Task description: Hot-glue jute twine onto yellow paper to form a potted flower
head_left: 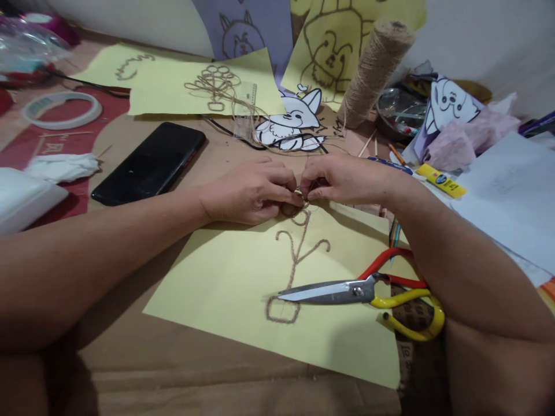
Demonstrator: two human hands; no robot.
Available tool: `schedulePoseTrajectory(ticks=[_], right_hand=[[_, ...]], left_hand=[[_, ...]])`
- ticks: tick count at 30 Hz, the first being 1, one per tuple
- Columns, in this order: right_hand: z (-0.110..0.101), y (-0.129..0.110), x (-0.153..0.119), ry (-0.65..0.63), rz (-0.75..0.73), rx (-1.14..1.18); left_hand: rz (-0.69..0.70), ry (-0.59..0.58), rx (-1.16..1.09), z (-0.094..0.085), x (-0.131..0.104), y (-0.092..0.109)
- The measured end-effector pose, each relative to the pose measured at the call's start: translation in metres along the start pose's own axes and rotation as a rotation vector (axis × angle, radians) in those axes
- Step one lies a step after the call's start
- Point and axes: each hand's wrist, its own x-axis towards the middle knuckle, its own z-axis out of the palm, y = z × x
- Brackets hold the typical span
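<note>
A sheet of pale yellow paper (pixel 225 271) lies on brown cardboard, bearing a potted-plant outline of brown twine (pixel 293 271). At its top edge my left hand (pixel 255 190) is closed, thumb and fingertips pressed on a small loop of the twine. Close beside it, my right hand (pixel 333 179) pinches the same twine with bent fingers. The fingertips partly hide the loop. Nearer me, scissors (pixel 364 289) with one red and one yellow handle rest across the paper, their blade tips over the top of the pot outline.
A black phone (pixel 150 164) lies left of my hands, with a tape roll (pixel 63 110) beyond. At the back stand a twine spool (pixel 375 72) and yellow sheets (pixel 167 95) with twine designs. A paper fox cutout (pixel 290 124) and a yellow glue stick (pixel 442 180) lie nearby.
</note>
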Motion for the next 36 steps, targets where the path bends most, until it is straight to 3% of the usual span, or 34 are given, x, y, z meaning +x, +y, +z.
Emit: schedulePoseTrajectory(ticks=[36], right_hand=[[-0.0024, -0.0010, -0.0021, -0.010, 0.048, 0.001]], left_hand=[[0.045, 0.037, -0.028, 0.0039, 0.0023, -0.0045]])
